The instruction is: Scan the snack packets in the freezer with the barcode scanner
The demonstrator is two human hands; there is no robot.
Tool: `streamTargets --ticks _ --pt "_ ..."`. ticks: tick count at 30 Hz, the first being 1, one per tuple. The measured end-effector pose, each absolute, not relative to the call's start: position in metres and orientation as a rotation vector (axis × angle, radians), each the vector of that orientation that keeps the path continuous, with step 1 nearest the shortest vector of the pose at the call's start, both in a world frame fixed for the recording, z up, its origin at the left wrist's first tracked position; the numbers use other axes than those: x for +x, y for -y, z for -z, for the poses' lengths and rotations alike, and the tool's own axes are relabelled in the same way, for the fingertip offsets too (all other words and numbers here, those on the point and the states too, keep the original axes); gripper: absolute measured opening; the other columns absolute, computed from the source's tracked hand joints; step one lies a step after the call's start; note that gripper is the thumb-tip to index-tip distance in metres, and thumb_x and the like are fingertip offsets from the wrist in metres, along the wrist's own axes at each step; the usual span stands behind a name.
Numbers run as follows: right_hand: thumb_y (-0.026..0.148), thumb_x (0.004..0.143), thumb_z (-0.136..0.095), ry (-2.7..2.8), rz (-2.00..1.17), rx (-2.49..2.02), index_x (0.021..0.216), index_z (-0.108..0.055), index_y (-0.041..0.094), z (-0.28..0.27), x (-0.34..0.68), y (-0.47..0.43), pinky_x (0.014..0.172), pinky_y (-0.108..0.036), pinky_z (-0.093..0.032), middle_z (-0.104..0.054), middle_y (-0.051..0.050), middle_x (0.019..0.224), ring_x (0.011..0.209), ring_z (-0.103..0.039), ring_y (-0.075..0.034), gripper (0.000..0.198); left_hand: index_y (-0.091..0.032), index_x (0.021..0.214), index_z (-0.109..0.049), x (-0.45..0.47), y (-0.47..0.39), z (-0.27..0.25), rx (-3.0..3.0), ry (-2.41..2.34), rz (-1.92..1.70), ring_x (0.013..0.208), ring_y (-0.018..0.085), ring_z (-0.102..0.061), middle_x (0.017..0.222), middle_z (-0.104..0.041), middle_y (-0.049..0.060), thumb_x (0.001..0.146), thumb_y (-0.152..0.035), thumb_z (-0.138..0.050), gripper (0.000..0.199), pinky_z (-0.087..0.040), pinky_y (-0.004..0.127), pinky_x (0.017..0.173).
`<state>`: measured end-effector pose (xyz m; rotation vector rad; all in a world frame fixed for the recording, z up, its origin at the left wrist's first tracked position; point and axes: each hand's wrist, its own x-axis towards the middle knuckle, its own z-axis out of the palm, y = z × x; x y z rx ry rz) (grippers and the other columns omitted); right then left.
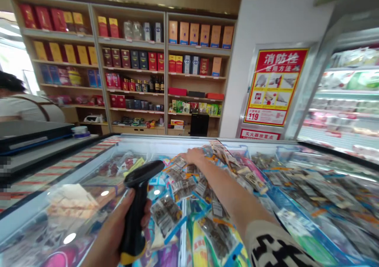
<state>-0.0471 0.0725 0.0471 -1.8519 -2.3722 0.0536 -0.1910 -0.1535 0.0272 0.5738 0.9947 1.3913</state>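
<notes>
My left hand [118, 223] is wrapped round the handle of a black and yellow barcode scanner [134, 211], held upright over the left part of a chest freezer [142, 140]. Far into the freezer reaches my right hand [194, 156], at the back of a heap of clear food packets with blue and orange edges. Its fingers are bent down among the packets, and the fingertips are hidden, so whether they grip one does not show. One dark-filled packet [167, 215] lies just right of the scanner; another packet [219, 235] lies below my right forearm.
A glass lid covers the freezer's left side. More packets [325, 192] fill the right side. Shelves of boxes [130, 57] stand behind, beside a red fire-hydrant sign [275, 87] and a lit fridge [349, 85]. A person [26, 101] is at the left by a counter.
</notes>
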Motion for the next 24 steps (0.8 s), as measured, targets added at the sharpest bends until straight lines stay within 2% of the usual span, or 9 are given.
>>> streamTargets --ticks 4,6,10,14,16,17,20,22,24 --pt "0.063 0.071 -0.029 2.705 0.189 -1.056 0.114 -0.045 0.024 -0.014 -0.089 0.018 0.09 -0.057 -0.02 -0.042 -0.01 0.123 0.116 -0.031 -0.03 0.06 -0.02 0.084 -0.053 -0.192 0.152 -0.032 0.656 -0.927 -1.449 0.041 0.008 -0.043 0.057 -0.052 -0.002 0.065 -0.042 -0.056 0.029 -0.035 0.02 0.035" --pt "0.064 0.068 -0.031 2.873 0.197 -0.882 0.111 -0.047 0.026 0.004 -0.1 0.049 0.087 -0.061 -0.02 -0.041 -0.007 0.124 0.115 -0.031 -0.032 0.06 -0.018 0.079 -0.053 -0.19 0.152 -0.033 0.696 -0.895 -1.454 0.04 0.008 -0.042 0.055 -0.052 -0.002 0.067 -0.041 -0.053 0.026 -0.036 0.02 0.035" --pt "0.056 0.075 -0.029 2.742 0.249 -1.064 0.107 -0.049 0.02 0.01 -0.084 0.057 0.087 -0.059 -0.024 -0.049 -0.01 0.115 0.111 -0.037 -0.03 0.052 -0.015 0.077 -0.053 -0.172 0.155 -0.038 0.721 -0.958 -1.451 0.04 0.008 -0.045 0.055 -0.054 0.001 0.07 -0.039 -0.05 0.025 -0.037 0.018 0.037" --pt "0.041 0.079 -0.038 2.627 0.277 -0.968 0.099 -0.052 0.016 -0.021 -0.043 0.052 0.082 -0.04 -0.038 -0.055 -0.009 0.101 0.098 -0.048 -0.022 0.035 -0.014 0.079 -0.053 -0.14 0.154 -0.047 0.775 -0.918 -1.396 0.039 0.007 -0.045 0.054 -0.054 0.001 0.073 -0.037 -0.048 0.024 -0.036 0.017 0.036" --pt "0.035 0.079 -0.038 2.592 0.261 -0.848 0.099 -0.051 0.017 -0.032 -0.011 0.068 0.079 -0.032 -0.04 -0.056 -0.008 0.098 0.093 -0.051 -0.018 0.03 -0.013 0.075 -0.053 -0.125 0.153 -0.052 0.796 -0.884 -1.346 0.04 0.007 -0.045 0.054 -0.054 0.001 0.073 -0.038 -0.047 0.026 -0.037 0.017 0.036" --pt "0.034 0.08 -0.039 2.576 0.262 -0.831 0.1 -0.051 0.017 -0.034 0.01 0.08 0.081 -0.033 -0.039 -0.056 -0.007 0.099 0.095 -0.049 -0.018 0.03 -0.012 0.074 -0.053 -0.118 0.152 -0.053 0.805 -0.865 -1.328 0.039 0.007 -0.045 0.053 -0.054 0.001 0.074 -0.038 -0.046 0.027 -0.037 0.017 0.036" --pt "0.044 0.078 -0.038 2.432 0.269 -1.025 0.117 -0.04 0.022 -0.021 0.086 0.121 0.093 -0.043 -0.025 -0.043 -0.009 0.121 0.115 -0.033 -0.023 0.044 -0.013 0.075 -0.053 -0.099 0.148 -0.054 0.837 -0.802 -1.284 0.04 0.006 -0.045 0.054 -0.053 0.001 0.074 -0.039 -0.046 0.027 -0.037 0.017 0.037" --pt "0.05 0.075 -0.041 2.4 0.232 -1.215 0.122 -0.036 0.024 -0.004 0.133 0.14 0.095 -0.047 -0.018 -0.036 -0.01 0.127 0.119 -0.024 -0.027 0.054 -0.013 0.077 -0.052 -0.087 0.144 -0.052 0.858 -0.768 -1.241 0.041 0.006 -0.046 0.055 -0.054 0.001 0.073 -0.04 -0.048 0.027 -0.037 0.017 0.038" --pt "0.053 0.073 -0.041 2.403 0.187 -1.316 0.123 -0.034 0.024 0.011 0.162 0.145 0.094 -0.049 -0.017 -0.031 -0.011 0.13 0.121 -0.02 -0.029 0.059 -0.014 0.078 -0.052 -0.071 0.138 -0.05 0.871 -0.74 -1.197 0.041 0.006 -0.046 0.055 -0.054 0.0 0.073 -0.041 -0.048 0.028 -0.037 0.016 0.037"
